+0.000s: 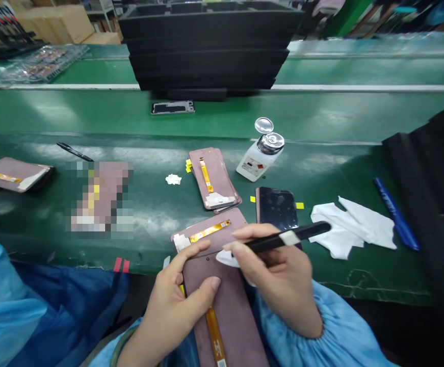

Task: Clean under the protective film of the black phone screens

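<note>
The panel [240,311] is nearest, tilted at the bench's edge, its ribbon [215,336] running down the face below the left thumb. The left hand [179,300] is half curled around the panel's upper left corner: thumb flat on the face, index finger along the top edge, other fingers hidden. The right hand [279,278] is closed, thumb and index finger pinching a white wipe [226,258] at the panel's upper right, a black tool [290,236] held across the same fingers. Just beyond lies another panel [237,218], then a dark screen [277,204] and a stack [222,176] of panels. The bottle [258,160] stands beyond, its lid raised; farthest are black trays [210,51].
</note>
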Motion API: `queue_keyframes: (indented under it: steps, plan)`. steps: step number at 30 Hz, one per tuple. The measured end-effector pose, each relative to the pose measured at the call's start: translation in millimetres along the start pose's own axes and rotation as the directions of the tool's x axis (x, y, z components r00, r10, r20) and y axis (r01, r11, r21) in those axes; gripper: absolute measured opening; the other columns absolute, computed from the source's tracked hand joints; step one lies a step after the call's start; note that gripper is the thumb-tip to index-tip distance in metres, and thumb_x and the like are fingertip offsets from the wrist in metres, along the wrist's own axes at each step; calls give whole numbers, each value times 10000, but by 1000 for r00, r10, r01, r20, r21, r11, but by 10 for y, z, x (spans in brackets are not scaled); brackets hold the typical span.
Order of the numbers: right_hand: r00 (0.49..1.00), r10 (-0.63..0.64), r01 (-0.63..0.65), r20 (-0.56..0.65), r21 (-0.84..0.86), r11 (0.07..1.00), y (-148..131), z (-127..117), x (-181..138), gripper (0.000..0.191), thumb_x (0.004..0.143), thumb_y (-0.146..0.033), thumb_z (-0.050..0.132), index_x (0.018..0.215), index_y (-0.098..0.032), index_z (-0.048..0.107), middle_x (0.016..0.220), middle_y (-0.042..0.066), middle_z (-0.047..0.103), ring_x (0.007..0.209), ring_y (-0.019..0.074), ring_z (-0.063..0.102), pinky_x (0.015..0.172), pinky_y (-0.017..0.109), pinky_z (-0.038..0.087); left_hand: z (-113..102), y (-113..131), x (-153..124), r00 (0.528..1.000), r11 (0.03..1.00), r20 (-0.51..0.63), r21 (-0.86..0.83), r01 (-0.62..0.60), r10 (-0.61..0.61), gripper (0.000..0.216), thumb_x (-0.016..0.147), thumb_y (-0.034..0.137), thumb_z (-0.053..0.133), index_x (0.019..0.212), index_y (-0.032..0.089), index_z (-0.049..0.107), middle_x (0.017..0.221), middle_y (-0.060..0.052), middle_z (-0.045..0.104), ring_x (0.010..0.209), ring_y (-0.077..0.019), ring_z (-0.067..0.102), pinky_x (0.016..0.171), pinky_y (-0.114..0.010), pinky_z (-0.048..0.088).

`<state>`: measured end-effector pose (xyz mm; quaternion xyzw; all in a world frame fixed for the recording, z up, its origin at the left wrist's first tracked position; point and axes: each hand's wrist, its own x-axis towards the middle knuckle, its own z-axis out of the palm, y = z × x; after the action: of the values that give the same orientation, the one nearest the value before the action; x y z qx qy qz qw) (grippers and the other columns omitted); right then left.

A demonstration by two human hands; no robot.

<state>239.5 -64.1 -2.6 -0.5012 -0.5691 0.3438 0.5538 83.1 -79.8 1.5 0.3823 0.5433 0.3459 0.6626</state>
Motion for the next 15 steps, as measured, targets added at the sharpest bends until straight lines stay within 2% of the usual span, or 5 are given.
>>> queue_keyframes:
  steps: [2, 4, 9, 15]
  plan:
    - [995, 70, -65, -75, 58, 996, -27, -37, -11, 124, 845, -164, 634, 932, -253, 623, 726, -16, 704, 565, 124, 671, 431, 175, 504, 33, 53, -42, 999, 1000, -45, -8, 11, -11, 426, 735, 303, 749, 1137, 218, 638, 1156, -53, 708, 920, -212, 704, 679, -207, 567]
    - [992, 78, -70, -94, 89, 994, -48, -58, -18, 119, 847, -187, 643, 942, -258, 628, 728, -6, 707, 563, 135, 675, 419, 183, 505, 58, 84, -75, 998, 1000, -62, -17, 4, -5, 419, 721, 298, 760, 1118, 218, 649, 1121, -45, 721, 891, -204, 709, 668, -201, 563]
    - [999, -50, 50, -1, 8, 999, -97, -43, -6, 177, 821, -122, 638, 929, -261, 624, 841, 1, 718, 732, 163, 706, 634, 242, 591, 72, 84, -108, 999, 998, -51, -63, 0, -3, 404, 729, 283, 759, 1111, 217, 647, 1136, -41, 718, 890, -194, 710, 610, -176, 544]
    - [976, -180, 195, 126, -119, 974, -85, -32, -26, 232, 821, -101, 635, 978, -272, 619, 864, -16, 694, 778, 130, 674, 718, 226, 563, 61, 52, -98, 999, 998, -29, -43, -47, 46, 377, 750, 256, 742, 1116, 223, 657, 1092, -26, 735, 872, -172, 710, 697, -184, 550]
